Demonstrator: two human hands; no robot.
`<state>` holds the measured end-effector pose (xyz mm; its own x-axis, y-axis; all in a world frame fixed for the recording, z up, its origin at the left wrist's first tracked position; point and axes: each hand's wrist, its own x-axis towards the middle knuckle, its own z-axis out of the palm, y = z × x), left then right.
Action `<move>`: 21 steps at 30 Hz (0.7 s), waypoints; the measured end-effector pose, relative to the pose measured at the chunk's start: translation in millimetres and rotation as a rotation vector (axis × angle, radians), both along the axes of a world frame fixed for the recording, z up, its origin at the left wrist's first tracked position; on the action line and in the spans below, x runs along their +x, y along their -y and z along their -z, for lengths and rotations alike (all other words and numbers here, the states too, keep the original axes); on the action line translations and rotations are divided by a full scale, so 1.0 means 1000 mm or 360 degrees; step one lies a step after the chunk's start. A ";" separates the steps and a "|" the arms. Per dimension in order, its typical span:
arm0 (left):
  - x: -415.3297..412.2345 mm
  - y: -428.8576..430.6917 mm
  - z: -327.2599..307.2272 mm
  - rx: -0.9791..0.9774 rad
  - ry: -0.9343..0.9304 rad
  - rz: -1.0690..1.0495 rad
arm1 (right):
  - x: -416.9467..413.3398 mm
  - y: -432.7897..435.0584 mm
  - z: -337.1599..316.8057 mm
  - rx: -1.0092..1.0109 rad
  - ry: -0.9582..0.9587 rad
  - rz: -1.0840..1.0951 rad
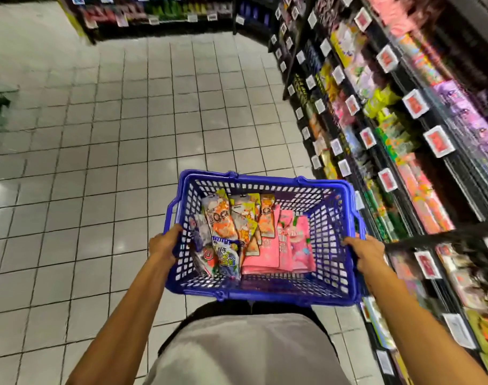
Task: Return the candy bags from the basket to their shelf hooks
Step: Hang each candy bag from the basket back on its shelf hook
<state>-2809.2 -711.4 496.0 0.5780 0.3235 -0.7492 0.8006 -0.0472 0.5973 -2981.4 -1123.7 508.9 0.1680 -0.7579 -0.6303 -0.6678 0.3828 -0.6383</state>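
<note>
Grips the blue basket (265, 180) by both side walls: left hand (165, 244) curled over the left rim, right hand (367, 254) curled over the right rim. Holds it above the tiled floor (126, 134), just ahead of the grey shirt (245, 351). Keeps the candy bags lying flat inside the basket: orange bags (223, 218) at its far left, pink bags (287, 245) at its near right, blue-and-white bags (226, 257) in its near-left corner. Stands with shelves (376, 120) of hanging packets just right of the basket, white price tags (438, 140) along their edges.
</note>
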 end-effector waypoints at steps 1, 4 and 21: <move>0.011 0.002 0.000 0.0001 0.0004 -0.0009 | 0.011 0.002 0.000 -0.0006 0.0003 0.0002; 0.053 0.015 0.000 -0.0029 -0.0014 -0.0041 | 0.054 0.014 0.001 -0.0050 -0.0028 -0.0013; 0.345 0.205 0.003 0.0160 -0.0103 0.0395 | 0.252 0.140 0.031 0.0050 -0.0090 0.0492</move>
<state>-2464.3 -916.6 492.7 0.6011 0.2525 -0.7583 0.7933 -0.3035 0.5278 -2729.4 -1263.3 477.7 -0.1034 -0.7476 -0.6560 -0.5510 0.5921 -0.5880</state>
